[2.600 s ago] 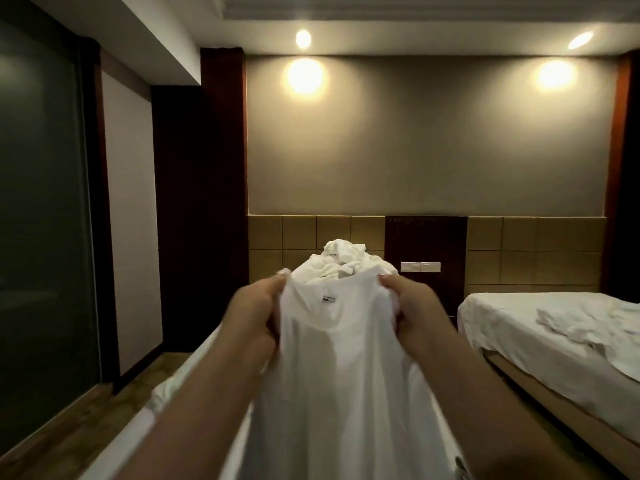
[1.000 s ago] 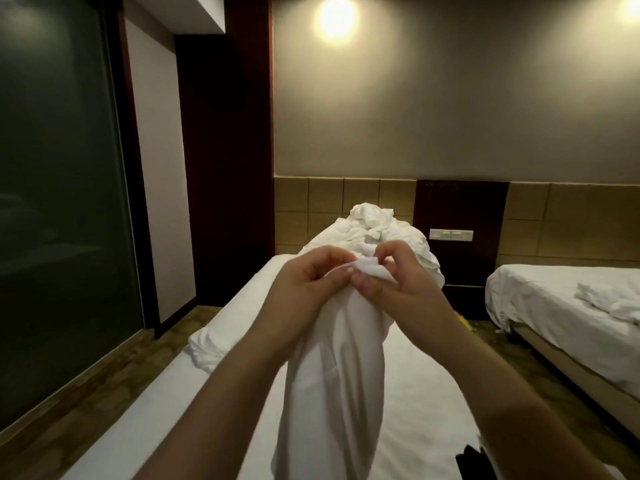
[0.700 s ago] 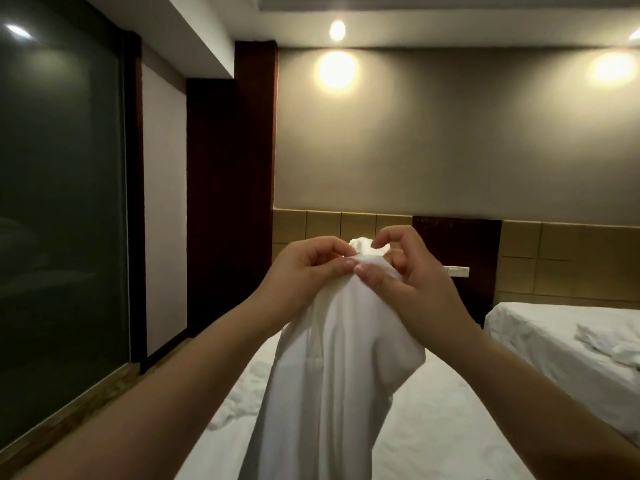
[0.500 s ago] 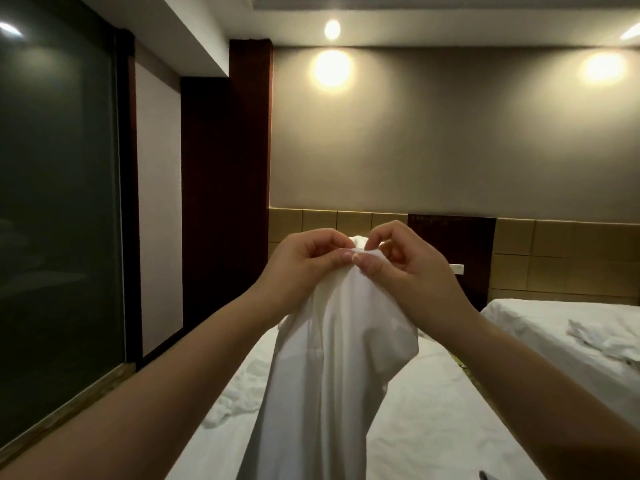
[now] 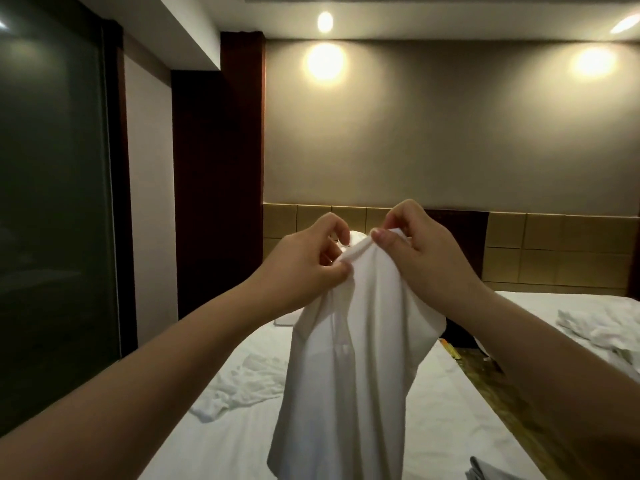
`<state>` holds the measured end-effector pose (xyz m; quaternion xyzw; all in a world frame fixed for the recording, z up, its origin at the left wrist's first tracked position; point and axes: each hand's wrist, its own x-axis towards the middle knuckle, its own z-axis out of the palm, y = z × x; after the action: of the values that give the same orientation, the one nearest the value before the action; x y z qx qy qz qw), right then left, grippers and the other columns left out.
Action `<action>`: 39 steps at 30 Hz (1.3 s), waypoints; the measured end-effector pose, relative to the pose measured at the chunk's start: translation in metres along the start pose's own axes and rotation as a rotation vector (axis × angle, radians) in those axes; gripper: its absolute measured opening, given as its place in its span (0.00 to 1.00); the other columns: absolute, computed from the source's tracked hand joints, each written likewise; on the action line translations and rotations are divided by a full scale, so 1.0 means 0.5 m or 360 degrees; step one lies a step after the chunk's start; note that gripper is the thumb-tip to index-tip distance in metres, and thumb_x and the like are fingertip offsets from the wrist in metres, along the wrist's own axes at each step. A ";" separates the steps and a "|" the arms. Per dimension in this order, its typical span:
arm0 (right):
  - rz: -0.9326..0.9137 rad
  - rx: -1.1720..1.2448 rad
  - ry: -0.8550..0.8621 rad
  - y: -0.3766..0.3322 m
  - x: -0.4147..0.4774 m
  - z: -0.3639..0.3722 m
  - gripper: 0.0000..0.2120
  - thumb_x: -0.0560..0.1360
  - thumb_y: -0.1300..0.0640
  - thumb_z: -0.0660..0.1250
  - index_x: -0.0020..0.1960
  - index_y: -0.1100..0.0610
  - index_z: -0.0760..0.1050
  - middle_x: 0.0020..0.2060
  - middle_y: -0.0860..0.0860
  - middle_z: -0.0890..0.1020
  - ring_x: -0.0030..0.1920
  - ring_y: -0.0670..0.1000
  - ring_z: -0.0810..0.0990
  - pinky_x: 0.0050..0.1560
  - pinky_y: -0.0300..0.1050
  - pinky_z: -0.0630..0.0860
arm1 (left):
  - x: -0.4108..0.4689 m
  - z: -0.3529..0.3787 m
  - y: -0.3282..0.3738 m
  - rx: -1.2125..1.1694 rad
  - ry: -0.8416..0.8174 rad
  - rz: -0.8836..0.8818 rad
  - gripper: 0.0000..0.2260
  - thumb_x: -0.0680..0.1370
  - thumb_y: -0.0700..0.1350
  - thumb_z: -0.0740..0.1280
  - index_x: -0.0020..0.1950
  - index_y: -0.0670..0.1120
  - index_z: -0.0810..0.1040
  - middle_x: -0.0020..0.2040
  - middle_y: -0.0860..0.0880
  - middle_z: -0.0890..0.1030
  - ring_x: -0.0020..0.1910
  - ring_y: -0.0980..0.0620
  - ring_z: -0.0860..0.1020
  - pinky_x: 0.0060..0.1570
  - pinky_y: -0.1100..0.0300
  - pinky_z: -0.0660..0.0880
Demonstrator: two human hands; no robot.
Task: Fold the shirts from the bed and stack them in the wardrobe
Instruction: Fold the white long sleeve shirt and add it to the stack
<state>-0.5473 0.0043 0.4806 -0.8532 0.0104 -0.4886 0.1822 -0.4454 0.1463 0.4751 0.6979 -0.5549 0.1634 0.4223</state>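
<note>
Left hand [image 5: 304, 268] and right hand [image 5: 422, 258], raised (close together), pinch the shirt [image 5: 349, 341].

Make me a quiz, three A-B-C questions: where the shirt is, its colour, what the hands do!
1. Where is the shirt?
A. On the floor
B. Held up above the bed
C. In a drawer

2. What colour is the shirt?
A. Red
B. Blue
C. White

3. What do the left hand and right hand do?
A. Both pinch the shirt
B. Both empty
C. One waves

Answers: 1 B, it hangs over the bed. 2 C, the cloth is white. 3 A, each pinches its top edge.
</note>
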 end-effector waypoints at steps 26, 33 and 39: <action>0.0185 -0.0133 0.0064 0.022 0.036 -0.030 0.06 0.78 0.51 0.61 0.50 0.54 0.71 0.44 0.46 0.74 0.47 0.46 0.73 0.51 0.45 0.73 | -0.025 0.124 -0.051 -0.0218 -0.0080 -0.0413 0.17 0.68 0.68 0.64 0.44 0.56 0.75 0.46 0.61 0.73 0.47 0.59 0.74 0.46 0.66 0.73; 0.0307 -0.0002 -0.0132 0.032 0.051 -0.059 0.04 0.77 0.51 0.64 0.47 0.52 0.73 0.45 0.47 0.76 0.44 0.44 0.71 0.42 0.30 0.64 | -0.010 0.103 -0.062 -0.0779 0.0214 -0.0524 0.16 0.79 0.51 0.61 0.35 0.50 0.82 0.37 0.57 0.81 0.46 0.51 0.77 0.49 0.56 0.73; 0.0549 0.0412 -0.0260 0.035 0.046 -0.073 0.06 0.76 0.56 0.65 0.50 0.57 0.78 0.41 0.48 0.76 0.37 0.40 0.72 0.32 0.22 0.67 | -0.012 0.041 -0.060 -0.0989 -0.0146 -0.0637 0.20 0.78 0.33 0.62 0.35 0.53 0.85 0.44 0.55 0.82 0.42 0.56 0.81 0.37 0.65 0.79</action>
<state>-0.5629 -0.0277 0.5106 -0.8450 0.0786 -0.3767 0.3713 -0.4249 0.1353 0.4467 0.6378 -0.4488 -0.1302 0.6123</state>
